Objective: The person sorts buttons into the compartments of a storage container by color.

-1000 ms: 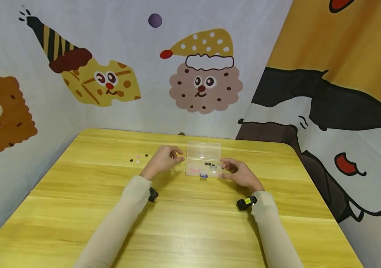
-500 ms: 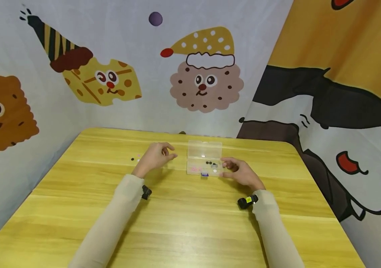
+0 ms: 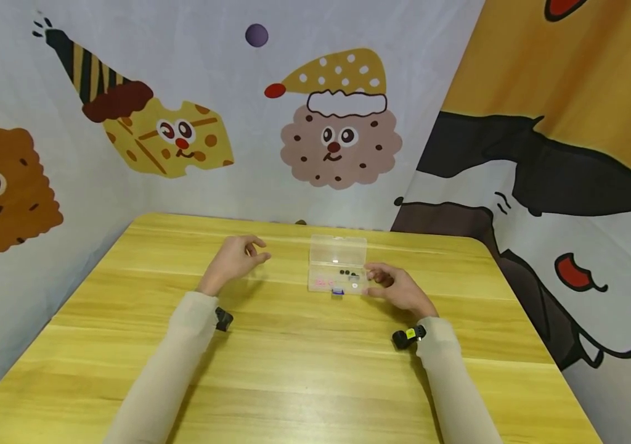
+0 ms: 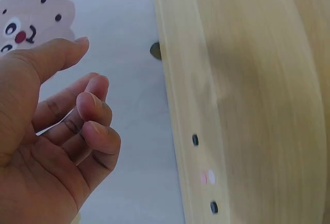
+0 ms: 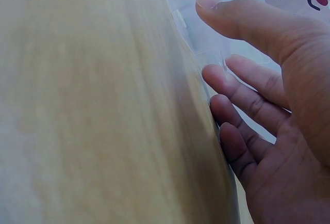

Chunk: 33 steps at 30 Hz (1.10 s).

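Observation:
My left hand (image 3: 234,259) hovers over the table left of the box, fingers loosely bent and nothing between them. In the left wrist view, two black discs (image 4: 195,140), a pink disc (image 4: 203,177) and a white disc (image 4: 212,176) lie loose on the wood; the left hand hides them in the head view. A clear plastic box (image 3: 310,279) stands with its lid (image 3: 337,250) raised at the back and a blue latch (image 3: 337,291) in front. Inside are several black discs (image 3: 344,272), pink pieces (image 3: 323,282) and a white disc (image 3: 355,285). My right hand (image 3: 398,287) rests, fingers relaxed, at the box's right end.
The wooden table (image 3: 304,382) ends just behind the box. Beyond it hangs a printed cloth (image 3: 193,203) with cartoon figures. Each wrist bears a small black camera (image 3: 408,337).
My left hand has moved left, away from the box, and now covers the loose discs in the head view. The right hand and the box have stayed put.

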Each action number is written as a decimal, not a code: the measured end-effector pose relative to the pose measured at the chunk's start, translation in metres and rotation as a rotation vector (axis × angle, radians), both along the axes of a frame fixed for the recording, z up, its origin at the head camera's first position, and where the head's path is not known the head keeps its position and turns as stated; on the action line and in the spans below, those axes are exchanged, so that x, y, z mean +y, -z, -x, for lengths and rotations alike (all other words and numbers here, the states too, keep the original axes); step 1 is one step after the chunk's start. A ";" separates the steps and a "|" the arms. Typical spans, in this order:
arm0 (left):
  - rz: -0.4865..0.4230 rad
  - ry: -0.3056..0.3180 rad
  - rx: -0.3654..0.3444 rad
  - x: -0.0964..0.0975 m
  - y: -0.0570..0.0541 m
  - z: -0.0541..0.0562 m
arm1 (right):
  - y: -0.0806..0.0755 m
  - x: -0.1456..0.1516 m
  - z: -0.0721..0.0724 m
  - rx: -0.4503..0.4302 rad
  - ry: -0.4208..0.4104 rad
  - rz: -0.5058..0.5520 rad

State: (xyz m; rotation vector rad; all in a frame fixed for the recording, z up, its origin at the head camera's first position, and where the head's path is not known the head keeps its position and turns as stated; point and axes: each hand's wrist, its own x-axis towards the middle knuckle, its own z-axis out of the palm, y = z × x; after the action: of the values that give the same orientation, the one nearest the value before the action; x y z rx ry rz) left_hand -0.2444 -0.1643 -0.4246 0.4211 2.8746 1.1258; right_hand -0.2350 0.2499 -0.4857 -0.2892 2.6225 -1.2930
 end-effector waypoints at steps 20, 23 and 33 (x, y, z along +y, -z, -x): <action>0.023 -0.121 -0.021 -0.053 0.008 -0.002 | 0.005 0.001 -0.003 0.004 -0.006 0.002; 0.026 -0.138 -0.034 -0.059 0.009 -0.003 | 0.005 0.001 -0.003 0.002 -0.008 0.003; 0.005 -0.158 -0.114 -0.074 0.014 -0.002 | 0.004 0.000 0.001 0.004 0.004 0.021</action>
State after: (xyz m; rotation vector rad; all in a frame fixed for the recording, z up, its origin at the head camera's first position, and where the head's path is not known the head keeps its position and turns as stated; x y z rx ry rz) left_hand -0.2422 -0.2382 -0.4385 0.1261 2.8518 1.1232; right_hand -0.2361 0.2499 -0.4896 -0.2910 2.6157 -1.3227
